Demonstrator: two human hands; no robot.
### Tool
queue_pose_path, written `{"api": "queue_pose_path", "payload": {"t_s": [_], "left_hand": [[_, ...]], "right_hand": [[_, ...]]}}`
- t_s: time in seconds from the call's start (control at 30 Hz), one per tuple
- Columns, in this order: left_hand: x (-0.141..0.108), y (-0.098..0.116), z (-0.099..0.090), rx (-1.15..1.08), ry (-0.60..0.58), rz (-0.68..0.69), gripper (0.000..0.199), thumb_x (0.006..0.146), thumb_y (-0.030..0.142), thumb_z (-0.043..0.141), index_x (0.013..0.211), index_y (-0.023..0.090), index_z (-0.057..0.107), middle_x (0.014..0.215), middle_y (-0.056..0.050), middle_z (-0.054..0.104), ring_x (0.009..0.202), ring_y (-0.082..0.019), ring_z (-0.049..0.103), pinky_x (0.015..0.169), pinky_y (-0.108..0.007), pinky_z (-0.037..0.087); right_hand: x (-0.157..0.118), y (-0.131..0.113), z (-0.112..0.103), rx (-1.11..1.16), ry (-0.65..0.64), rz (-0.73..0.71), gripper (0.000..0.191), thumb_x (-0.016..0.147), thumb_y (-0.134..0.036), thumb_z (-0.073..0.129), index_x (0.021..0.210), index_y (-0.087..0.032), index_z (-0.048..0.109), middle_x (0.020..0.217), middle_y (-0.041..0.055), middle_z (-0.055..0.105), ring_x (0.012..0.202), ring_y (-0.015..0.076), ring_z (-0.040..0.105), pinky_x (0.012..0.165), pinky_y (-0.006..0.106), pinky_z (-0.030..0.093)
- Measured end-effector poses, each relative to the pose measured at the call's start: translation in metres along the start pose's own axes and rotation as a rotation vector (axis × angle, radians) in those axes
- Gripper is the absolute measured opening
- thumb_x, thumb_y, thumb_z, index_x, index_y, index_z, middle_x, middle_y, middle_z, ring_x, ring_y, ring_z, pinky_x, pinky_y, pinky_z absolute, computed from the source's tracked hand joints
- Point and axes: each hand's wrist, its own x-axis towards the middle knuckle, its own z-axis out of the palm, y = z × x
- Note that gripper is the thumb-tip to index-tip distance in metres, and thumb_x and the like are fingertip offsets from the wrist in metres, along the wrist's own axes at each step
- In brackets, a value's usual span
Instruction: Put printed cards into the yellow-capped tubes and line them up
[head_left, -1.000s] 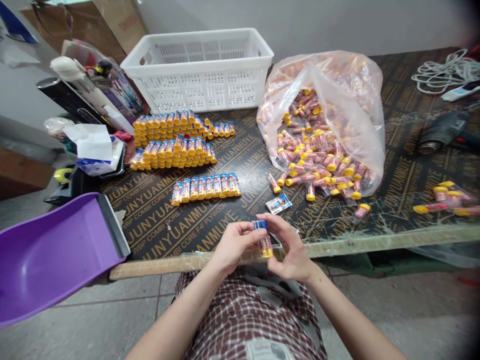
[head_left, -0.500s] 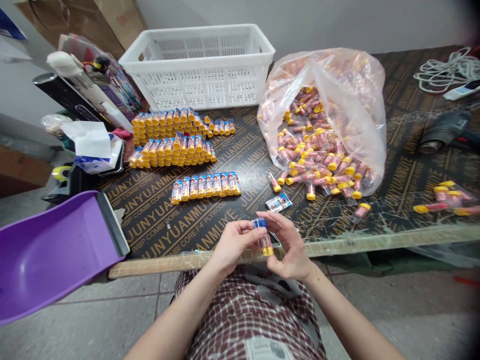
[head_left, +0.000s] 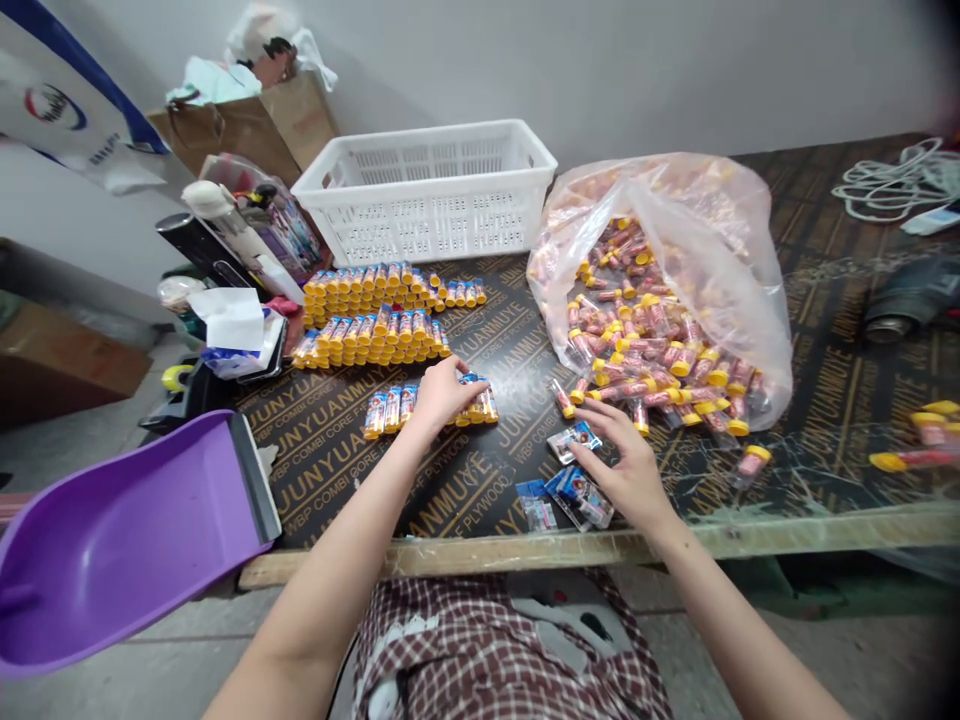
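Arching over tubes (head_left: 392, 410) and packets (head_left: 589, 497), hands (head_left: 442, 392) apart

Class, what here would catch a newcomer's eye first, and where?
A bright purple dustpan juts past the left end of the table. Right of the white basket, a translucent plastic bag spills yellow-capped tubes. The left hand covers part of a row of blue-labelled tubes.

Pale grey wall (head_left: 645, 70) behind a dark printed plywood table (head_left: 517, 345), grey tiled floor (head_left: 187, 612) below
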Motion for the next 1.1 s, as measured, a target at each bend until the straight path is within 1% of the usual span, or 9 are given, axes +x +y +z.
{"api": "queue_pose_path", "payload": {"t_s": [0.17, 0.27, 0.33, 0.5, 0.7, 0.77, 0.87, 0.97, 1.1], "left_hand": [[0.010, 0.003, 0.002, 0.209, -0.050, 0.018, 0.037, 0.068, 0.050, 0.068, 0.089, 0.020, 0.065, 0.074, -0.006, 0.067, 0.078, -0.025, 0.063, 0.068, -0.029, 0.042], [-0.007, 0.013, 0.002, 0.195, 0.052, 0.048, 0.043, 0.075, 0.055, 0.061, 0.100, 0.019, 0.063, 0.070, -0.004, 0.066, 0.074, -0.022, 0.062, 0.066, -0.028, 0.040], [-0.028, 0.019, 0.008, 0.146, 0.075, 0.091, 0.033, 0.081, 0.049, 0.057, 0.093, 0.020, 0.065, 0.070, -0.003, 0.065, 0.071, -0.019, 0.060, 0.065, -0.026, 0.039], [-0.092, 0.017, 0.051, 0.145, -0.329, 0.181, 0.022, 0.072, 0.042, 0.070, 0.075, 0.021, 0.066, 0.076, -0.002, 0.065, 0.071, -0.017, 0.059, 0.061, -0.025, 0.036], [-0.113, 0.005, 0.073, 0.148, -0.314, 0.131, 0.014, 0.072, 0.031, 0.071, 0.068, 0.020, 0.064, 0.077, -0.001, 0.061, 0.073, -0.017, 0.057, 0.062, -0.026, 0.034], [-0.110, 0.005, 0.071, 0.079, -0.303, 0.107, 0.015, 0.069, 0.027, 0.073, 0.063, 0.019, 0.062, 0.073, -0.001, 0.060, 0.071, -0.017, 0.056, 0.062, -0.026, 0.034], [-0.108, 0.004, 0.068, -0.175, -0.274, 0.022, 0.016, 0.068, 0.020, 0.069, 0.059, 0.018, 0.056, 0.064, 0.001, 0.057, 0.063, -0.014, 0.054, 0.059, -0.025, 0.036], [-0.108, 0.002, 0.066, -0.629, -0.252, -0.187, 0.015, 0.068, 0.019, 0.063, 0.064, 0.019, 0.048, 0.053, 0.005, 0.052, 0.050, -0.012, 0.052, 0.052, -0.023, 0.040], [-0.108, 0.002, 0.060, -1.033, -0.206, -0.413, 0.035, 0.055, 0.017, 0.072, 0.084, 0.018, 0.052, 0.052, 0.007, 0.057, 0.044, -0.010, 0.052, 0.048, -0.021, 0.044]], "right_hand": [[-0.004, 0.012, -0.004, -0.085, 0.024, 0.003, 0.025, 0.085, -0.030, 0.058, 0.107, -0.022, 0.064, 0.121, 0.0097, 0.059, 0.113, 0.0242, 0.055, 0.099, 0.042, 0.042], [0.005, 0.024, -0.003, -0.294, 0.014, -0.022, 0.025, 0.086, -0.030, 0.055, 0.106, -0.018, 0.064, 0.114, 0.0106, 0.061, 0.107, 0.0226, 0.057, 0.094, 0.037, 0.044], [0.018, 0.031, 0.000, -0.447, -0.016, -0.018, 0.025, 0.085, -0.030, 0.055, 0.104, -0.016, 0.064, 0.105, 0.0106, 0.065, 0.101, 0.0234, 0.057, 0.090, 0.036, 0.045], [0.048, 0.036, 0.017, -0.586, -0.106, 0.010, 0.033, 0.077, -0.031, 0.064, 0.105, -0.013, 0.064, 0.078, 0.0110, 0.066, 0.086, 0.0298, 0.056, 0.080, 0.041, 0.042], [0.052, 0.027, 0.021, -0.571, -0.119, 0.013, 0.030, 0.080, -0.017, 0.054, 0.108, -0.014, 0.062, 0.090, 0.0122, 0.065, 0.085, 0.0265, 0.059, 0.078, 0.037, 0.043], [0.045, 0.024, 0.014, -0.484, -0.079, 0.017, 0.028, 0.083, -0.020, 0.051, 0.109, -0.015, 0.061, 0.099, 0.0117, 0.064, 0.087, 0.0239, 0.060, 0.078, 0.035, 0.046], [0.029, 0.015, 0.000, -0.088, 0.013, 0.121, 0.025, 0.084, -0.031, 0.056, 0.104, -0.018, 0.063, 0.102, 0.0092, 0.064, 0.084, 0.0205, 0.063, 0.074, 0.033, 0.051], [0.010, 0.001, -0.011, 0.369, 0.060, 0.347, 0.030, 0.077, -0.037, 0.068, 0.101, -0.021, 0.065, 0.097, 0.0069, 0.068, 0.080, 0.0200, 0.066, 0.069, 0.033, 0.055], [-0.013, -0.016, -0.018, 0.605, 0.114, 0.503, 0.030, 0.072, -0.035, 0.074, 0.098, -0.022, 0.067, 0.094, 0.0057, 0.073, 0.078, 0.0191, 0.068, 0.073, 0.033, 0.058]]}}
